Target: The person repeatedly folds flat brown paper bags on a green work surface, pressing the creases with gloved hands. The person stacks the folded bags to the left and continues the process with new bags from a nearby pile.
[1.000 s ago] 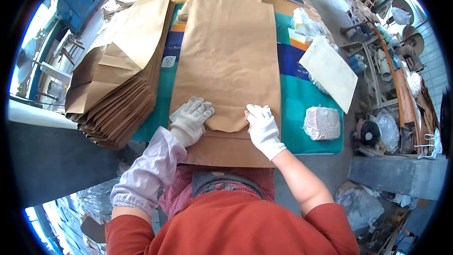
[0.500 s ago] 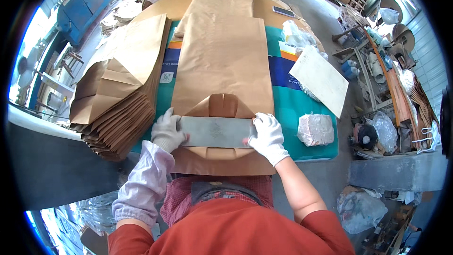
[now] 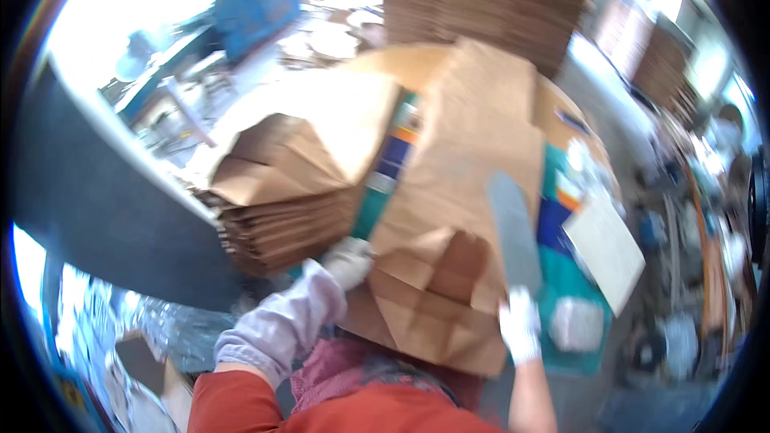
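A flat grey metal plate (image 3: 516,228) stands lengthwise along the right side of a brown paper bag (image 3: 481,144). My right hand (image 3: 520,325), in a white glove, is closed on the plate's near end. The bag's near end shows a folded bottom with a darker brown flap (image 3: 459,266) and creased corners. My left hand (image 3: 349,263), also gloved, is at the bag's left edge, beside a stack of folded paper bags (image 3: 289,228). Motion smears its fingers, so their grip is unclear.
Under the bags lies a teal and blue sheet (image 3: 553,228) on a round table. A white board (image 3: 605,252) and a white wrapped bundle (image 3: 577,325) rest at the right, with a phone (image 3: 572,120) farther back. Tall brown stacks (image 3: 481,8) stand behind.
The metal plate has swung from lying across the folded end to lengthwise at the right, in my right hand. My left hand has let go of it. The view has turned left.
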A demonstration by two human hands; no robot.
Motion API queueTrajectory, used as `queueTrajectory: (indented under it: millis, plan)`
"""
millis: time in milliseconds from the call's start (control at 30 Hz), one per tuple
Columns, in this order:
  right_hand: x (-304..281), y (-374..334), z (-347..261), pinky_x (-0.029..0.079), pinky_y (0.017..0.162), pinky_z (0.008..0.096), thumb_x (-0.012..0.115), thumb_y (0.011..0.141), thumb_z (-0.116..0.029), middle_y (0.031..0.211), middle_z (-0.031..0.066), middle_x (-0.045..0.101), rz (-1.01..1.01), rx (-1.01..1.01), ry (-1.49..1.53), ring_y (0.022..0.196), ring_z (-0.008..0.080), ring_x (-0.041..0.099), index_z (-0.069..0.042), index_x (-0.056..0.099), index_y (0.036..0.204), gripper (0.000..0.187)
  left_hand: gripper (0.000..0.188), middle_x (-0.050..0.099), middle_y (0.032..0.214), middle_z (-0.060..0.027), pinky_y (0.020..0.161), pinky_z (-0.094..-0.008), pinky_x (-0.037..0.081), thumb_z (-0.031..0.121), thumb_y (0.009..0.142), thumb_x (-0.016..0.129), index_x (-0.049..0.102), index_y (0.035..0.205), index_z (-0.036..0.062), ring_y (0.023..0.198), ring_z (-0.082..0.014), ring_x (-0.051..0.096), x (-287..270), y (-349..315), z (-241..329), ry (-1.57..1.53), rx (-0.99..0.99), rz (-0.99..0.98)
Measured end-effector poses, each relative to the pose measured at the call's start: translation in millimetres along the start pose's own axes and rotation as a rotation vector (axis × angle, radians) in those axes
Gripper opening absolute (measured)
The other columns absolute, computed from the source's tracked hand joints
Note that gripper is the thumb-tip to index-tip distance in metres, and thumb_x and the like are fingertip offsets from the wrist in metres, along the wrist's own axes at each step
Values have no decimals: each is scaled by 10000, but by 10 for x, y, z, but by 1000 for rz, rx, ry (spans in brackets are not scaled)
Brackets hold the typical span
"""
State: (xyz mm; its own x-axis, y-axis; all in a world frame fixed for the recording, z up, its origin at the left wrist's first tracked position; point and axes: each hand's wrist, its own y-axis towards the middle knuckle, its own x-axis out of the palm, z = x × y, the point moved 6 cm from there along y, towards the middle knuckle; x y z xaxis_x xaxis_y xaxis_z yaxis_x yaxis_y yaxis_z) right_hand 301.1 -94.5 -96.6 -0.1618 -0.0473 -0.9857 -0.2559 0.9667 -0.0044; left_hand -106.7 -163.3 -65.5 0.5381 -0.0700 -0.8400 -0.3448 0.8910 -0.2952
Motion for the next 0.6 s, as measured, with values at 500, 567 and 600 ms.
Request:
queueTrajectory:
  millis: [500,567,600]
  plan:
    - [-797,1794,-3514,535,959,409,585,920,-117,1214,217,706,-11,-374,821,1139,365,676,-93,619,1368,450,143,719,928,-174,801,-426,530,191,993,622,711,1015,80,853,-320,695,-4001,749,-1244,190,-4,687]
    - [-635,1718,-4051,530,959,416,571,932,-151,1224,199,704,-105,-406,640,1133,366,668,-146,622,1382,453,233,710,1082,-189,914,-422,522,257,1001,608,691,1136,86,1028,-362,680,-3925,844,-2150,339,-177,667]
    - [-595,1662,-4102,531,961,437,554,938,-158,1225,195,703,-140,-391,539,1141,386,658,-174,632,1367,437,324,701,1221,-190,1003,-404,508,307,1006,603,689,1236,95,1168,-372,657,-3742,880,-2268,373,-323,531]
